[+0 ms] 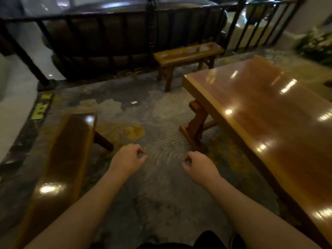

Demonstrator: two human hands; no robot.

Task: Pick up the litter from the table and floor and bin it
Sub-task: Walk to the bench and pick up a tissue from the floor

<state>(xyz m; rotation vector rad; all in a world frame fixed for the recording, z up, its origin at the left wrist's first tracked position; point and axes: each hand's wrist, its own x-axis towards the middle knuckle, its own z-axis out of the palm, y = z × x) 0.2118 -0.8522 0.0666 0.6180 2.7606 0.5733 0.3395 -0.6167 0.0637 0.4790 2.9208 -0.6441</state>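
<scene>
Both hands, left (128, 156) and right (199, 165), hang loosely curled and hold nothing. The table (265, 112) shows no litter on its visible part. A white scrap (134, 102) lies ahead on the floor (161, 186), unpicked. No bin is visible.

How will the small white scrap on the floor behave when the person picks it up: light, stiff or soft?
The white scrap looks crumpled and tiny beside the bench, so it is probably very light and soft, like paper. It lies flat on the floor, so it may need a pinch with the fingertips. It is too blurred to tell the material.
</scene>
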